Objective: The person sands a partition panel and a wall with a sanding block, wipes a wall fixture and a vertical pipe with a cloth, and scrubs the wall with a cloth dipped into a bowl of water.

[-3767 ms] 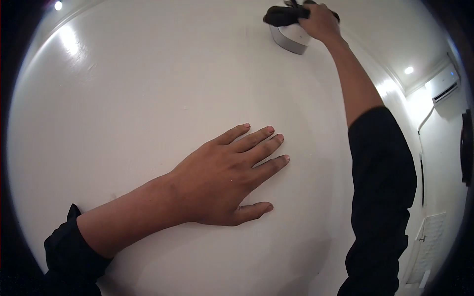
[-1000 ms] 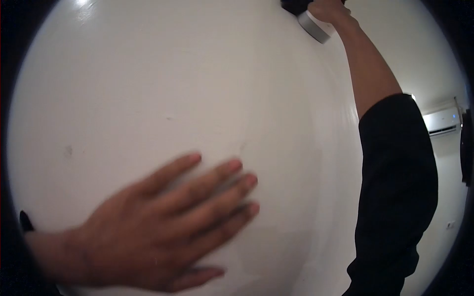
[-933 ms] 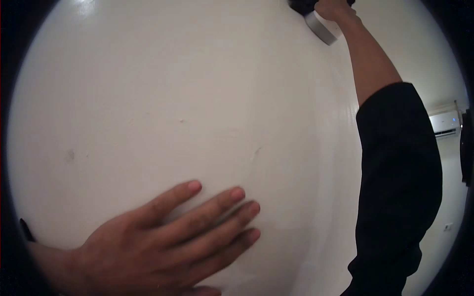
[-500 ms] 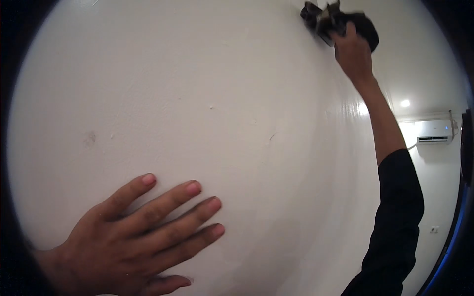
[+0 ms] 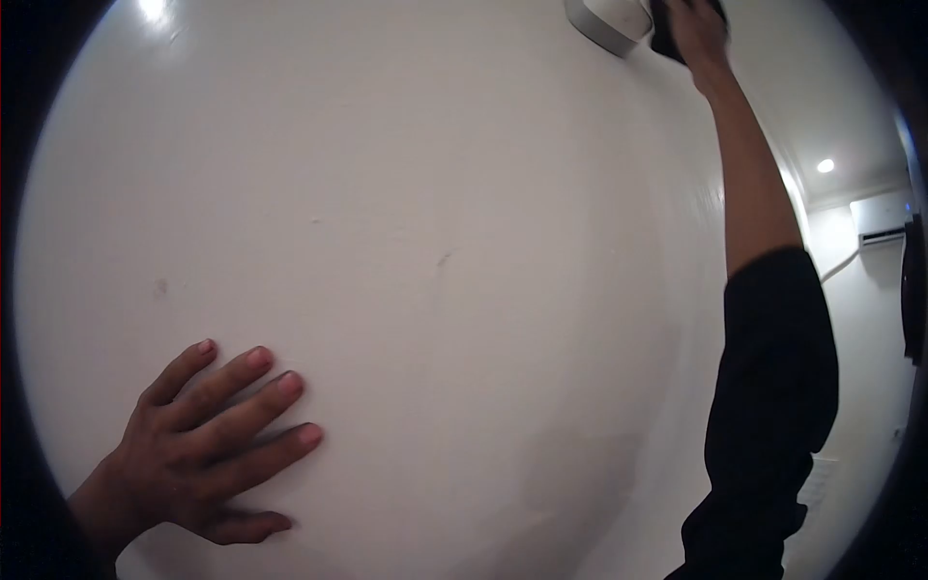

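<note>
The left hand point(image 5: 198, 449) lies spread, palm to the wall point(image 5: 387, 155), holding nothing. Up at the top edge, the right hand point(image 5: 700, 34) has a black cloth point(image 5: 667, 39), its finger grip unclear, just beside a white fixture point(image 5: 609, 21).

The supporting surface is a smooth, off-white wall point(image 5: 387, 145). A white unit with a grey edge band point(image 5: 609, 27) is located on it at the top of the view, partly cut off by the frame. Surface marks comprise a faint grey smudge point(image 5: 160, 288) at left, a small speck point(image 5: 315, 220) and a short dark mark point(image 5: 443, 259) near the centre. The left hand point(image 5: 208, 445) rests on the lower left area, fingers spread. A soft shadow point(image 5: 580, 469) falls at lower right.
</note>
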The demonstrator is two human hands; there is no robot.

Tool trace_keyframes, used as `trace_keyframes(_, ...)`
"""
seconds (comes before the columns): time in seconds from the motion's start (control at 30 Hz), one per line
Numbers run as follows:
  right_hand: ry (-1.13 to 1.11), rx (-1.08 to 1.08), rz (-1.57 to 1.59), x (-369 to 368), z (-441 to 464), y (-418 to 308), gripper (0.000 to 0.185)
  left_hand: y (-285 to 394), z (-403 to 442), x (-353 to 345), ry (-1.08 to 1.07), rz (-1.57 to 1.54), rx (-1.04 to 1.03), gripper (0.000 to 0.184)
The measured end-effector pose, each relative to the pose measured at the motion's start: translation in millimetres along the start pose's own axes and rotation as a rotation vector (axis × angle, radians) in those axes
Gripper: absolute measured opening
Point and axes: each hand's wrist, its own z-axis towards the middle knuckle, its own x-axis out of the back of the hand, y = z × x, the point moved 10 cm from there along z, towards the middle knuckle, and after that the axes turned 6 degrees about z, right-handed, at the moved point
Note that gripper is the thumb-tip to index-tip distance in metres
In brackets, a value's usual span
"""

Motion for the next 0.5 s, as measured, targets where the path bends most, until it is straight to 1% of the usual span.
trace_keyframes(0.03,-0.172,-0.09,0.016,-25.5,-5.1,-19.7,0.046,1.7,-0.7,-0.7,0.003,-0.005,0.008,0.062)
trace_keyframes(0.1,-0.2,-0.23,-0.145,-30.5,-9.9,-34.5,0.047,6.8,-1.1,2.6,0.012,-0.017,0.035,0.063)
trace_keyframes(0.17,-0.251,-0.35,-0.177,-24.9,-13.0,-13.4,0.049,13.9,1.1,7.0,-0.011,0.042,0.03,0.064)
trace_keyframes(0.23,-0.325,-0.436,-0.079,-22.6,-2.8,19.2,0.051,20.8,6.3,13.3,-0.033,0.078,0.039,0.065)
trace_keyframes(0.27,-0.248,-0.352,0.027,-20.3,4.7,37.1,0.049,24.2,9.1,19.3,-0.045,0.086,0.052,0.066)
trace_keyframes(0.37,-0.163,-0.285,0.109,-4.7,-16.8,40.8,0.047,35.2,9.5,28.1,-0.08,0.036,0.095,0.071)
trace_keyframes(0.4,-0.083,-0.212,0.173,0.3,-19.5,31.9,0.045,38.1,9.2,28.0,-0.092,0.005,0.109,0.073)
trace_keyframes(0.5,-0.044,-0.123,0.124,0.4,-16.1,-1.1,0.046,47.4,6.5,31.3,-0.041,0.092,0.122,0.073)
